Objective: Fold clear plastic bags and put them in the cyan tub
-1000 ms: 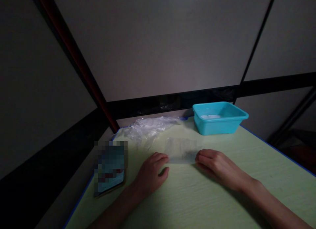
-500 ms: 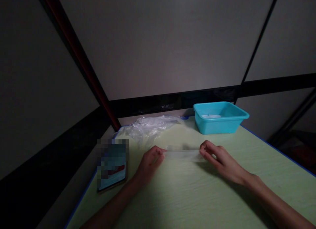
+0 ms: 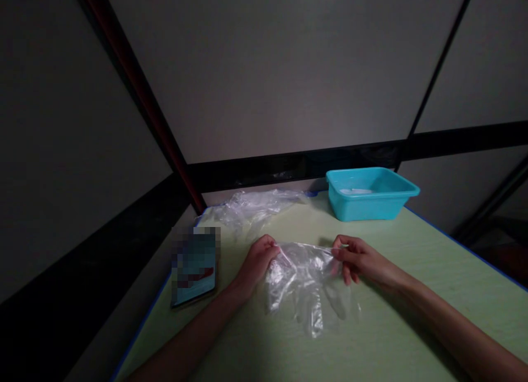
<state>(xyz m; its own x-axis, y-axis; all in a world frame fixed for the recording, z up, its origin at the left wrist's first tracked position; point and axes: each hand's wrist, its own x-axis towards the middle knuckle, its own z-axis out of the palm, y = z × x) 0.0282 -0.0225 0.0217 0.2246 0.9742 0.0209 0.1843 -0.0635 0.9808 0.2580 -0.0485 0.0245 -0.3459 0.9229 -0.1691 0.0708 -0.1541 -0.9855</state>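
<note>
A clear plastic disposable glove (image 3: 307, 283) hangs stretched between my two hands, its finger parts pointing down toward me. My left hand (image 3: 260, 261) is closed on the left end of its upper edge. At the right end of that edge, my right hand (image 3: 352, 258) pinches the film between thumb and forefinger, the other fingers curled loosely below. Beyond my hands, a crumpled heap of clear plastic (image 3: 256, 203) lies along the far edge of the table.
On the pale green table (image 3: 391, 316), a turquoise plastic basin (image 3: 369, 206) with something white inside stands at the far right. A phone or tablet (image 3: 198, 272), partly pixelated, lies at the left. A panelled wall (image 3: 289, 68) rises behind.
The glove, earlier a thin blurred band between my hands, now hangs down spread out with its fingers showing. Both hands keep their hold, and the view has shifted slightly.
</note>
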